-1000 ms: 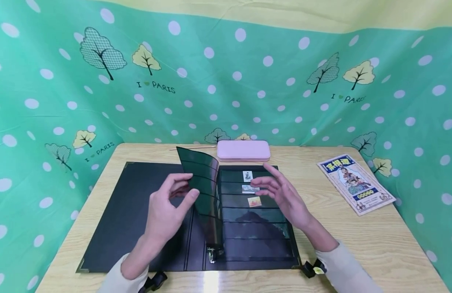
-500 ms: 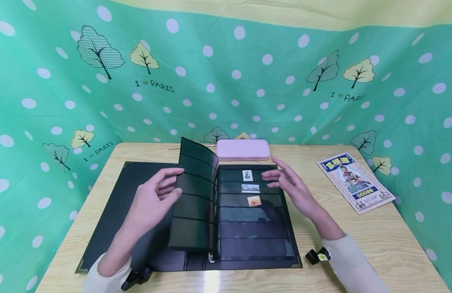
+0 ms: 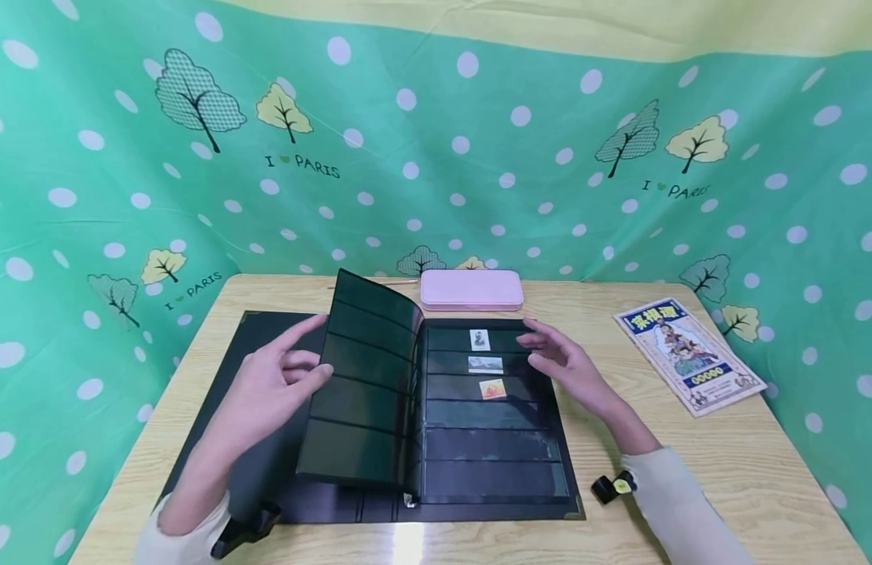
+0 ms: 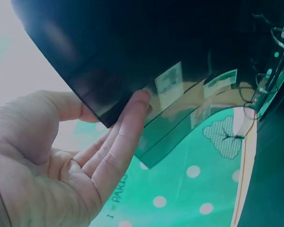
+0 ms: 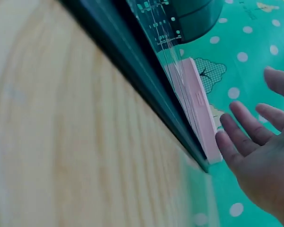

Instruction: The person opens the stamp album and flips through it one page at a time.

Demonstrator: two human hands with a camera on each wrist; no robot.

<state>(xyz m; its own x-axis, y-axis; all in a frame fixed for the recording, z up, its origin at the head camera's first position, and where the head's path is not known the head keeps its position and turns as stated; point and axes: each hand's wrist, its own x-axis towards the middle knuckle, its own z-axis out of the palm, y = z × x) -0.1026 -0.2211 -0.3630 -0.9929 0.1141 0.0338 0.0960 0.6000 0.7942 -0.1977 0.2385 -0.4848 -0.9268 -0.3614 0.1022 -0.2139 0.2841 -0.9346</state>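
Observation:
A black stamp album (image 3: 322,506) lies open on the table. My left hand (image 3: 262,392) pinches the outer edge of its raised black leaf (image 3: 365,377), thumb on one side and fingers on the other in the left wrist view. The leaf bends up from the ring binding and leans left. On the right page (image 3: 492,479) sit three stamps: a grey upright one (image 3: 480,340), a grey wide one (image 3: 486,365) and an orange one (image 3: 492,389). By that page's right edge hovers my right hand (image 3: 570,369), fingers loosely spread and holding nothing.
Behind the album is a pink case (image 3: 471,290), with a thin stick (image 3: 396,282) to its left. A colourful printed booklet (image 3: 690,355) lies at the right of the table. A green dotted curtain (image 3: 436,180) hangs along the back and sides.
My left hand has drawn the leaf leftward, and it now leans further over the left cover. My right hand has shifted right, off the stamps, to the page's edge.

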